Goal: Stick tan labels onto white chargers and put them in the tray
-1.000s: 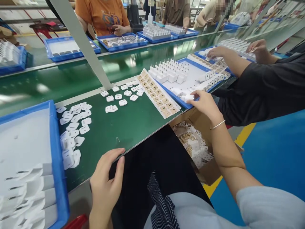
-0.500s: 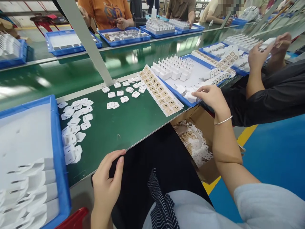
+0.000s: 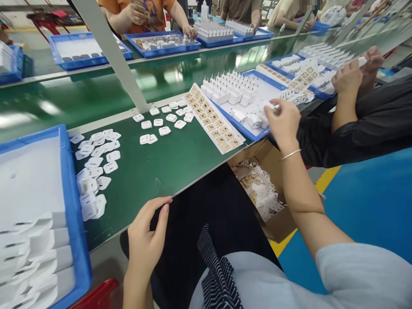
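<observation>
My right hand [image 3: 285,122] is over the near end of a blue tray [image 3: 230,118], its fingers closed around a white charger housing [image 3: 269,106] that they mostly hide. Just below, loose white housings [image 3: 254,121] lie in the tray, and behind them plug adapters [image 3: 233,88] stand in rows with pins up. At the green table's front edge, my left hand [image 3: 144,240] holds nothing, thumb and index finger apart. Between the hands, a sheet of beige stickers [image 3: 214,122] leans against the tray's side. Small white cover plates [image 3: 164,131] are scattered on the table [image 3: 138,171].
At left, a blue tray [image 3: 75,223] holds a row of white adapters [image 3: 48,257], beside a pile of cover plates [image 3: 93,161]. A cardboard box [image 3: 280,223] with paper scraps stands below the table edge. A co-worker's hands [image 3: 350,81] work at right. A metal post [image 3: 112,51] rises behind.
My right hand has lifted from the tray's near corner with a white housing in its fingers. My left hand has hardly moved. The view has shifted slightly.
</observation>
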{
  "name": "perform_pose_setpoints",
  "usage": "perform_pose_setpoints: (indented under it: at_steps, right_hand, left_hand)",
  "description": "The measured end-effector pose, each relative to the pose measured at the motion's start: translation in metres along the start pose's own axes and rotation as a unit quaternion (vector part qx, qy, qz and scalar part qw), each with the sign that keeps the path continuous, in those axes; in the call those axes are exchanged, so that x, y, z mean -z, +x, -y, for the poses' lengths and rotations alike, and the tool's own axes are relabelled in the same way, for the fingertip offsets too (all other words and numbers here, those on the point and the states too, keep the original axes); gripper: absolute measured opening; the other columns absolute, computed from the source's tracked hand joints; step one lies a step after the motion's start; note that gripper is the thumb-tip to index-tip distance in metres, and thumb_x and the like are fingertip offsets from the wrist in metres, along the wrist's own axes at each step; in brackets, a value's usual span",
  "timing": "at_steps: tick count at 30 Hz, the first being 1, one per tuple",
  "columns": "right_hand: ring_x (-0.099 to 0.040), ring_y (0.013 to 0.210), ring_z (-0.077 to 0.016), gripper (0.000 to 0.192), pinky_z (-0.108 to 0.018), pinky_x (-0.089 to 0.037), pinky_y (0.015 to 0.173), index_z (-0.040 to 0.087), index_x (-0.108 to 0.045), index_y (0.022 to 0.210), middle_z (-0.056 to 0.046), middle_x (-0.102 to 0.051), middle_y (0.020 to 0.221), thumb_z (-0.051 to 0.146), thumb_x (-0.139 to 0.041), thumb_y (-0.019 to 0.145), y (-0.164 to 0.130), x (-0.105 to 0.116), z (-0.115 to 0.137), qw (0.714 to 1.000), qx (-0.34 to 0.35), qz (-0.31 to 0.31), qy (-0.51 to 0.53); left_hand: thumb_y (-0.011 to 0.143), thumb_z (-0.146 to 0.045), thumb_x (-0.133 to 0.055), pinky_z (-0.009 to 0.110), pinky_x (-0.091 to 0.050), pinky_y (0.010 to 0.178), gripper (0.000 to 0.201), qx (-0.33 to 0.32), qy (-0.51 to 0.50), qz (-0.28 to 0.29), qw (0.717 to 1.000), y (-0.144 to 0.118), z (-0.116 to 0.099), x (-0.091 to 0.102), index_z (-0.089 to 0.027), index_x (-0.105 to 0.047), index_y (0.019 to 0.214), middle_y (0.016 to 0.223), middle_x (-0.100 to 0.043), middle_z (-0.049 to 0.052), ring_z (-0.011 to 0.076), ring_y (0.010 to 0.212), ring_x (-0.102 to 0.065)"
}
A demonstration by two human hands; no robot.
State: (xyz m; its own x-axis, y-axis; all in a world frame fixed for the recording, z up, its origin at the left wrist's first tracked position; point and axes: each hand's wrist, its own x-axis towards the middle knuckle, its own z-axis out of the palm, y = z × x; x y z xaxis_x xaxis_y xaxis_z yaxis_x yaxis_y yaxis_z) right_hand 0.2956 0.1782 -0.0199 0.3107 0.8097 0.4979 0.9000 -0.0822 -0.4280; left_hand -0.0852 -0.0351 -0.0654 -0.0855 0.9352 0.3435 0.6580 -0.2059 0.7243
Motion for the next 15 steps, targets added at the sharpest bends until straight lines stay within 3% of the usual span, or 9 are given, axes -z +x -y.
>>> perform_pose_setpoints:
  at_steps: [5, 9, 15]
  right_hand:
    - [-0.061, 0.105, -0.0376, 0.055, -0.051, -0.048, 0.09, 0.02, -0.065, 0.138, -0.02, -0.065, 0.115, 0.036, -0.058, 0.086, -0.015, -0.027, 0.013, 0.998, 0.02, 0.041, -0.036]
    - [-0.062, 0.104, -0.0389, 0.065, -0.052, -0.048, 0.088, 0.02, -0.056, 0.148, -0.02, -0.066, 0.11, 0.032, -0.059, 0.085, -0.023, -0.03, 0.02, 0.997, -0.014, 0.048, -0.063]
    - [-0.064, 0.103, -0.0412, 0.064, -0.055, -0.048, 0.089, 0.018, -0.055, 0.149, -0.024, -0.065, 0.115, 0.027, -0.056, 0.086, -0.021, -0.029, 0.027, 0.995, -0.038, 0.055, -0.073]
  left_hand:
    - [0.097, -0.026, -0.059, 0.033, -0.057, 0.092, 0.015, 0.002, 0.0, 0.004, 1.0, -0.001, 0.001, -0.001, -0.025, -0.072, 0.104, 0.103, -0.076, 0.003, 0.02, 0.098, -0.072]
    - [0.097, -0.025, -0.058, 0.032, -0.057, 0.093, 0.016, 0.001, 0.0, 0.017, 1.0, -0.002, 0.002, 0.002, -0.025, -0.072, 0.106, 0.105, -0.075, 0.003, 0.019, 0.099, -0.071]
    - [0.098, -0.023, -0.058, 0.027, -0.055, 0.094, 0.016, 0.0, -0.004, 0.022, 1.0, -0.001, 0.002, -0.001, -0.026, -0.071, 0.106, 0.106, -0.075, 0.001, 0.016, 0.102, -0.071]
